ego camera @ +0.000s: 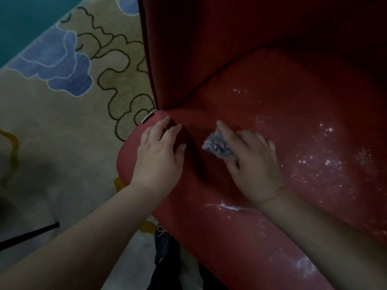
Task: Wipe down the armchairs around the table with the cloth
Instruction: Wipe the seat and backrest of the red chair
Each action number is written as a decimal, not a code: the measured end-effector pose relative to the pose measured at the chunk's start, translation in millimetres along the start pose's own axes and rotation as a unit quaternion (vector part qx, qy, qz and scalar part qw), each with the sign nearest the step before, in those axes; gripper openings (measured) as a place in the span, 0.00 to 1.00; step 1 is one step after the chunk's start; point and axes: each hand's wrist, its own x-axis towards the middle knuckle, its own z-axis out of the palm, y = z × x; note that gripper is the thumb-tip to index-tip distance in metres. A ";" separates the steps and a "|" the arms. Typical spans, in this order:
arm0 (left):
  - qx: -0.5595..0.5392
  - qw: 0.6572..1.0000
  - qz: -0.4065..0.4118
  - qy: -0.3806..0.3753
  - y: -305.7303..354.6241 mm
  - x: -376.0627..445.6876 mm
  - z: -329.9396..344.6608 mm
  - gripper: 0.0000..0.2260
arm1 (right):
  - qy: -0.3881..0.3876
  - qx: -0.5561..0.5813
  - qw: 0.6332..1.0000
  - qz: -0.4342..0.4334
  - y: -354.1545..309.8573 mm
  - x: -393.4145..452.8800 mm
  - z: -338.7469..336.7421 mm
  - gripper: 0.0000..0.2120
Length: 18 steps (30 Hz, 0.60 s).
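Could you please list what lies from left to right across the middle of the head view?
Patterned carpet → left hand resting on the red armchair → grey cloth → right hand holding it → white specks on the seat.

Your right hand (254, 162) covers most of the grey cloth (217, 146); only a crumpled corner shows beside your index finger. The red armchair (293, 122) runs off the top, right and bottom edges, its upper back lost in darkness. Both your forearms leave the frame at the bottom.
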 end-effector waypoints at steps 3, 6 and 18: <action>-0.004 1.000 0.002 0.008 1.4 2.1 0.0 0.20 | 0.038 0.007 0.999 0.026 2.2 40.8 -1.6 0.32; -0.006 1.000 0.003 0.016 4.3 4.0 -0.1 0.19 | -0.026 -0.046 0.999 -0.008 -0.6 57.7 5.7 0.28; 0.058 0.997 0.051 -0.030 12.9 10.6 2.8 0.27 | 0.032 -0.058 0.994 0.085 48.5 77.7 -0.1 0.28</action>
